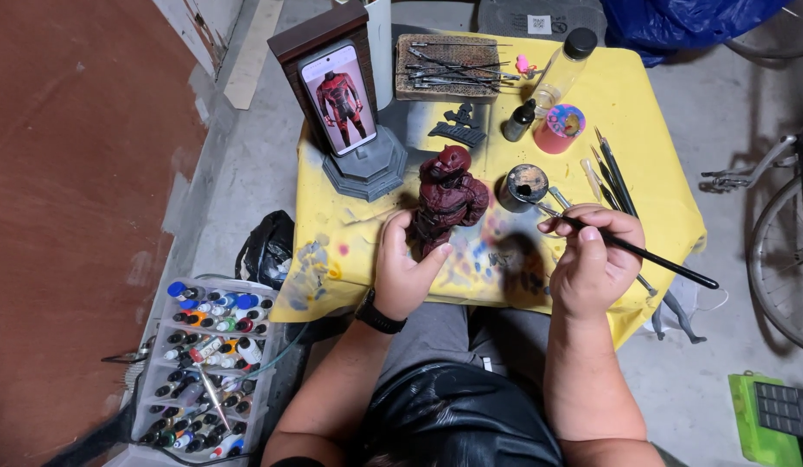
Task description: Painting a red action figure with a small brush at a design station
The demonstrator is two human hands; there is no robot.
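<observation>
grey concrete floor (721,363), reddish-brown wall (73,216) at left, small table under yellow cloth (643,112)

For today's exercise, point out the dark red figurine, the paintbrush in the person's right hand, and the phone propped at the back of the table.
dark red figurine (449,197): head view, on its torso.
paintbrush (652,257): head view, on the black handle beyond the right hand.
phone (338,98): head view, on the middle of its screen.

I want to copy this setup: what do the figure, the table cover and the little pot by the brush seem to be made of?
Figure: likely resin or plastic, matte dark red paint over sculpted armour detail. Table cover: yellow, thin cloth or plastic sheet, judging by its draped edges and paint stains; which one is unclear. Small pot: looks like a paint-smeared jar holding dark paint; material uncertain.
</observation>
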